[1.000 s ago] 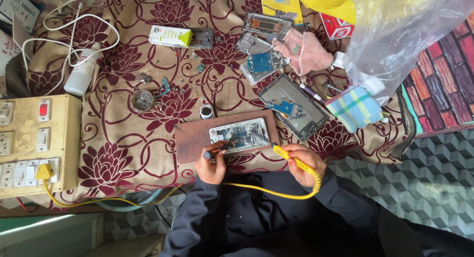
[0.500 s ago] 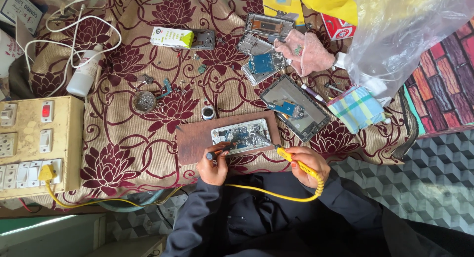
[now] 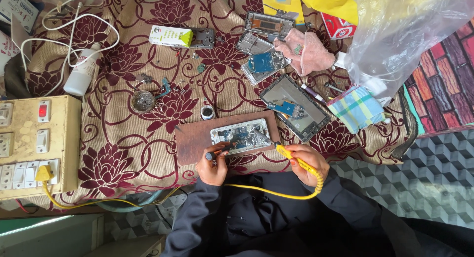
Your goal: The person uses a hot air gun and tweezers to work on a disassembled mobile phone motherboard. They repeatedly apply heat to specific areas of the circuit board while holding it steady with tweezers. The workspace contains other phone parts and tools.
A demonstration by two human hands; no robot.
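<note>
Meanwhile, left hand (image 3: 212, 165) grips a small tool (image 3: 219, 152), right hand (image 3: 308, 161) a yellow soldering iron (image 3: 286, 152), over an opened phone (image 3: 240, 135).

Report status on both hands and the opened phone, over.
Left hand grips a dark tool, tip on the opened phone. Right hand holds the yellow soldering iron, tip at the phone's right edge. Phone lies on the brown board. Nothing blocking.

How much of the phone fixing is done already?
Done: the opened phone lies on the brown board with its back off and circuit board bare. In hand: the right hand holds the yellow soldering iron, tip at the phone's edge, while the left hand holds a dark-handled tool against it. Left: the phone is not closed; other phone parts lie scattered on the cloth.
</note>
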